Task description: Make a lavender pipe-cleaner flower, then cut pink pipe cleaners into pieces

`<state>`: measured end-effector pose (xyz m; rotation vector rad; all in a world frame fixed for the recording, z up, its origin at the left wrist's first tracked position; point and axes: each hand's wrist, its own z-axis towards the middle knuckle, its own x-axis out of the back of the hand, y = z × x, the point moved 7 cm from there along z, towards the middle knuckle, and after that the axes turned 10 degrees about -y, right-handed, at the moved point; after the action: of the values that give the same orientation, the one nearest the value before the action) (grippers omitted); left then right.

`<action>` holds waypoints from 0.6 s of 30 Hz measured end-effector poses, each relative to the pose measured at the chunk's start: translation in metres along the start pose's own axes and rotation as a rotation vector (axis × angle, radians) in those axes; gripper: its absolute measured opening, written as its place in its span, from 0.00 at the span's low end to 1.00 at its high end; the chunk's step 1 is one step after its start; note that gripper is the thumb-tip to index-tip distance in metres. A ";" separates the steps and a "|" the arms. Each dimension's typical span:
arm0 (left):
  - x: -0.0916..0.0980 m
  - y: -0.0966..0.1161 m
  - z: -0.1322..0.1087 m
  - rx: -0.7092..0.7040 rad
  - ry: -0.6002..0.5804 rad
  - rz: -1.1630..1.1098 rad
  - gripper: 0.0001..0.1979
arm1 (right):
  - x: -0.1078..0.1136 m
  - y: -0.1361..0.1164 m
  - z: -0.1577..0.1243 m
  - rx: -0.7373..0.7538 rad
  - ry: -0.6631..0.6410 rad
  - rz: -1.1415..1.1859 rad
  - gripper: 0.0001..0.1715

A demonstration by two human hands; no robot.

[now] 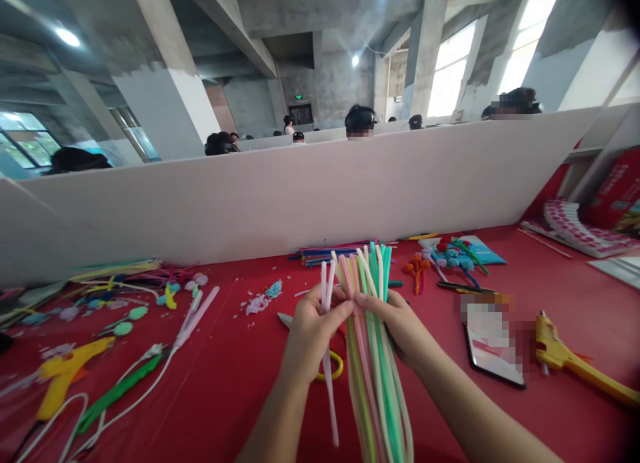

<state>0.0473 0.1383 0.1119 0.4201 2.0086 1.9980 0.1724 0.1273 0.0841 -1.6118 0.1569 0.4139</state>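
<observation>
A bundle of long pipe cleaners (377,376) in pastel yellow, pink, cream and mint green stands upright between my hands over the red table. My right hand (395,316) closes around its right side, thumb across the front. My left hand (320,323) grips the left edge of the bundle, and its thumb meets the right thumb there. A few pale lilac pipe cleaners (328,376) stick out between the left fingers, apart from the bundle. Beneath my left hand lie scissors with a yellow handle (337,368), partly covered by the hand and bundle.
A yellow glue gun (70,369) lies left among cords and pompoms; another yellow glue gun (560,349) is at the right beside a phone (493,343). More pipe cleaners (335,253) lie along the white partition (300,203). Other people's heads show beyond it.
</observation>
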 end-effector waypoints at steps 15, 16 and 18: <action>0.013 -0.032 0.027 0.059 -0.098 -0.153 0.11 | 0.014 0.022 0.022 -0.114 -0.111 0.014 0.13; 0.011 -0.035 0.028 0.075 -0.115 -0.163 0.11 | 0.013 0.022 0.024 -0.106 -0.123 0.021 0.14; 0.010 -0.040 0.031 0.097 -0.132 -0.187 0.10 | 0.016 0.020 0.027 -0.090 -0.132 0.030 0.14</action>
<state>0.0495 0.1705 0.0714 0.3594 1.9898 1.7224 0.1759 0.1544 0.0583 -1.6668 0.0631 0.5552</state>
